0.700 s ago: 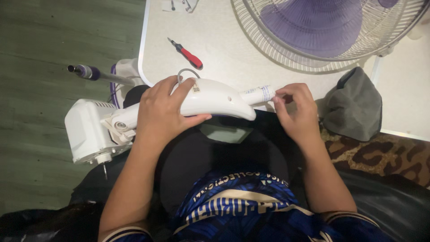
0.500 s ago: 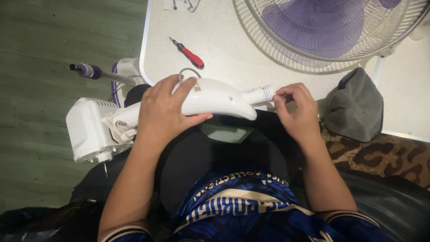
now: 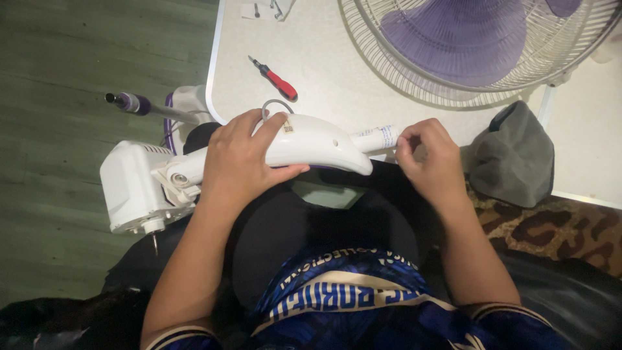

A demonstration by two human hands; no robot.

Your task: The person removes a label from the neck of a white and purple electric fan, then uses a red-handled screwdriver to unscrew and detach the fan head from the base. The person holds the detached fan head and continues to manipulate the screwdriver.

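Starting at the left, I see a white motor housing [image 3: 133,188] hanging off the bench's left edge over the green floor, with a purple-tipped shaft [image 3: 133,103] sticking out above it. My left hand [image 3: 243,159] is wrapped over the curved white fan neck [image 3: 317,142], fingers closed around it, holding it along the bench's near edge above my lap. Behind it, near the left edge of the bench [image 3: 324,58], lies a red-handled screwdriver [image 3: 275,78]. My right hand [image 3: 431,159] pinches the white tube [image 3: 376,137] at the neck's right end; I can't quite make out what the fingertips hold there. Further right, a fan grille with purple blades [image 3: 466,45] covers the far side, and a grey cloth pouch [image 3: 515,155] sits at the near edge.
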